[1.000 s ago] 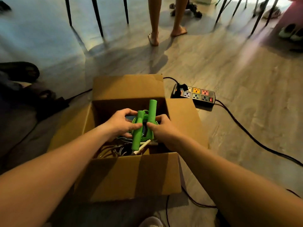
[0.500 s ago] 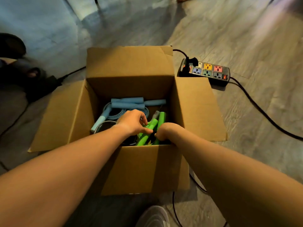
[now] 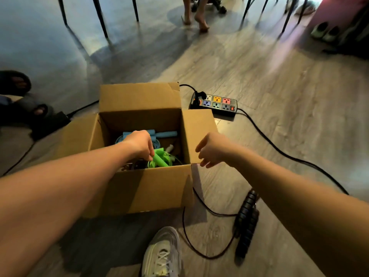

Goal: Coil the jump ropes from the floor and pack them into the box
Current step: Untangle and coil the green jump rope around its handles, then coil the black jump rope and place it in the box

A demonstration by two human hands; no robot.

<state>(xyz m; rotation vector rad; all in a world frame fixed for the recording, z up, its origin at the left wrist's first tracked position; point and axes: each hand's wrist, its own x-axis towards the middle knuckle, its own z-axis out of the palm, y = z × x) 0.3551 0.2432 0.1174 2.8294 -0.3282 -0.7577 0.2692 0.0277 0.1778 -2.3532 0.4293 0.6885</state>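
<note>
- green jump rope (image 3: pixel 160 159) lies coiled inside the box (image 3: pixel 159 188), near its front right corner, handles side by side on top of the coil
- left hand (image 3: pixel 139 143) reaches down into the box, fingers bunched and pinching the near end of a green handle
- right hand (image 3: pixel 211 149) hangs outside the box above the right flap, fingers loosely curled and holding nothing
- blue jump rope (image 3: pixel 165 134) sits at the back of the box; other cords beneath are too dark to tell apart
- box is plain brown cardboard, all four flaps open
- black jump rope (image 3: pixel 246 222) lies on the floor (image 3: pixel 279 80) to the right of the box, handles together, its cord looping toward the box
- floor is grey wood-look planks, dim, with a bright patch at far right
- power strip (image 3: pixel 216 103) with coloured sockets sits behind the box; its markings are too small to read
- pale sneaker (image 3: pixel 162 254) at the bottom edge; dark slippers (image 3: pixel 20 96) at left; chair legs and another person's bare feet (image 3: pixel 196 17) beyond
</note>
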